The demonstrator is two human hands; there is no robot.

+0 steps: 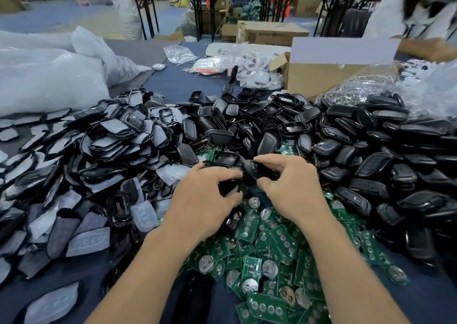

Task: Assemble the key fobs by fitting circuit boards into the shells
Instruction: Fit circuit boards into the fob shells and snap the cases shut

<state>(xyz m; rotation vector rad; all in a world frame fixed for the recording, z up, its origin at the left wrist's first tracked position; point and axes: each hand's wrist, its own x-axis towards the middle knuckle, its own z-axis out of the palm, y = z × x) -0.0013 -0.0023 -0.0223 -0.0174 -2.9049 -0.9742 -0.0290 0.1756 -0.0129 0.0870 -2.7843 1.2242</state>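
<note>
head view: left hand [207,200], fingers curled round a black shell [228,187]; right hand [291,182], thumb and forefinger pinching a second shell piece [249,169], both above the green circuit boards [272,249]. loose shells [371,150] heaped behind and right, grey button pads [99,150] left, cardboard box [321,76] far across the worktop [173,81].

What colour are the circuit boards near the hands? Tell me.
Green circuit boards, clearest in the head view.
</note>
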